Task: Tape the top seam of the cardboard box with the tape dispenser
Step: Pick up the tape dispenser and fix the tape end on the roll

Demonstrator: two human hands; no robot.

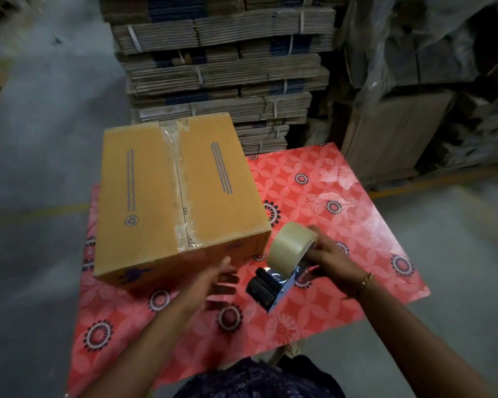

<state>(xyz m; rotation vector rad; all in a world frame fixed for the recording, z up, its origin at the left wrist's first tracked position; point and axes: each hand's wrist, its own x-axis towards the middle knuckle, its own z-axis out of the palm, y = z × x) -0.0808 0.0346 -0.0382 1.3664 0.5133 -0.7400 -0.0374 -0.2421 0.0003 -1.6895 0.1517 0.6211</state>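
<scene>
A closed brown cardboard box (pixel 144 196) sits on the left part of a red flowered table (pixel 342 225). Clear tape (pixel 176 179) runs along its top seam from the far edge to the near edge. My right hand (pixel 327 258) grips the tape dispenser (pixel 279 271), which carries a clear tape roll (pixel 292 244) and has a black handle pointing toward me. It hovers just right of the box's near corner. My left hand (pixel 213 280) is blurred, fingers spread, holding nothing, between the box's front face and the dispenser.
Bundled stacks of flat cardboard (pixel 222 67) rise behind the table. Plastic-wrapped cartons (pixel 414 96) stand at the back right. Grey concrete floor (pixel 41 139) surrounds the table.
</scene>
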